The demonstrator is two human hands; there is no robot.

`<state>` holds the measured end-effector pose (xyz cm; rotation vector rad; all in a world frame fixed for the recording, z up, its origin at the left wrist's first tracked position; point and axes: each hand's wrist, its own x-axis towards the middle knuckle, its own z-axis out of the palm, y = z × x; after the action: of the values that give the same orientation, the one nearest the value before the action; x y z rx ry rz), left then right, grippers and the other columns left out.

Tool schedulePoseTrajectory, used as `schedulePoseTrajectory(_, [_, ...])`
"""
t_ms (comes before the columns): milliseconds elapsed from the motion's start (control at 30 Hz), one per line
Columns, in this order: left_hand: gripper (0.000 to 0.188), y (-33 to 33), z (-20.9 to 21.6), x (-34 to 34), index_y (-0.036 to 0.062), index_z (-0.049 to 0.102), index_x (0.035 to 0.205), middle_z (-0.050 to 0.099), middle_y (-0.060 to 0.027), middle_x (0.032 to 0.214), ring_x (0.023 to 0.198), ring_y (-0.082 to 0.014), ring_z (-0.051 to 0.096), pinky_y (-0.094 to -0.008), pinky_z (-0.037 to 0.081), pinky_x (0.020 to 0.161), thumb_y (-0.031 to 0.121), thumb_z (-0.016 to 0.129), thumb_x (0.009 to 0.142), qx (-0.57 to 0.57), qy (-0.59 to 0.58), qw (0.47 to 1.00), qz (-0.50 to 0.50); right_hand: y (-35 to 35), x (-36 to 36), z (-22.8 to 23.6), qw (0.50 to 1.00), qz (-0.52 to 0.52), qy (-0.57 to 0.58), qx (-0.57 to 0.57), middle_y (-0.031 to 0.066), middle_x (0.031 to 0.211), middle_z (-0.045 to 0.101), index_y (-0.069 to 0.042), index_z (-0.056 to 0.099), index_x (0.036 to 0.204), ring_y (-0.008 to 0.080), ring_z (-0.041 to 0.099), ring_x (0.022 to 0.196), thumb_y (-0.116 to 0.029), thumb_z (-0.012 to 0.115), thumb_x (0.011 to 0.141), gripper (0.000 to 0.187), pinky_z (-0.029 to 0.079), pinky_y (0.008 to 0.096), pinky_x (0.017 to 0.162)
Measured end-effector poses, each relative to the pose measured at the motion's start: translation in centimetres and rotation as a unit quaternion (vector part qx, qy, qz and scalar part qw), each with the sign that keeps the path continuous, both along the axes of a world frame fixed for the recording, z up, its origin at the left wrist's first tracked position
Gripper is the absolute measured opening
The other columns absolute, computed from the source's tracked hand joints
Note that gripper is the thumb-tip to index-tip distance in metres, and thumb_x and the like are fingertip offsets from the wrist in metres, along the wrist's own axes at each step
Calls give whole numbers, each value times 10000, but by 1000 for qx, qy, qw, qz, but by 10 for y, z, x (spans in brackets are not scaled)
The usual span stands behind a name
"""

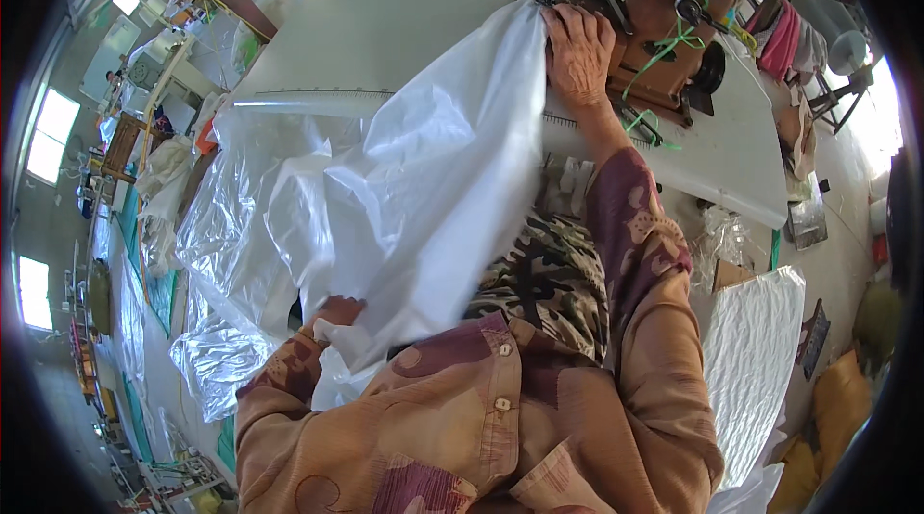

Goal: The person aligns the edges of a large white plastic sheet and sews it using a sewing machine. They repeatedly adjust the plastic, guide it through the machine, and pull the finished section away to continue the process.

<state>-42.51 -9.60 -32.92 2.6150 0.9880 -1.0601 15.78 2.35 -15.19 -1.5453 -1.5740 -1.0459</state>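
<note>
A brown sewing machine [643, 52] stands on a pale table [337, 23], with green string [664, 54] hanging on it. The right hand [580, 57] lies by the needle at the tip of a white plastic sheet [433, 148], which drapes toward the lap. The left hand [340, 310] touches its lower part; its grip is partly hidden.

Our right arm [640, 216] reaches well forward; our left arm [289, 365] sits low and close to us.
Our right hand [580, 60] shows its back, the fingers [574, 23] side by side, slightly bent and pointing away from us, thumb hard to make out, wrist [599, 119] bare. Our left hand [341, 310] lies near our left side, partly hidden, so we cannot tell how tightly it closes.
</note>
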Motion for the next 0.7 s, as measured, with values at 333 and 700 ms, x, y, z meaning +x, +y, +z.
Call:
schedulePoseTrajectory(333, [214, 73, 140, 43, -51, 691, 1080, 731, -116, 959, 885, -185, 690, -313, 554, 818, 95, 640, 933, -126, -348, 888, 274, -112, -47, -7, 955, 124, 269, 12, 131, 1265, 624, -31, 586, 1260, 310, 561, 1197, -157, 636, 949, 340, 413, 395, 1012])
schedulePoseTrajectory(700, [227, -7, 179, 228, 9, 629, 1034, 694, -45, 872, 785, -162, 660, -308, 518, 719, 158, 726, 892, 80, -545, 831, 73, -201, -182, -81, 600, 272, 752, -3, -18, 891, 634, -56, 597, 1138, 73, 563, 839, -288, 626, 1003, 270, 434, 231, 750])
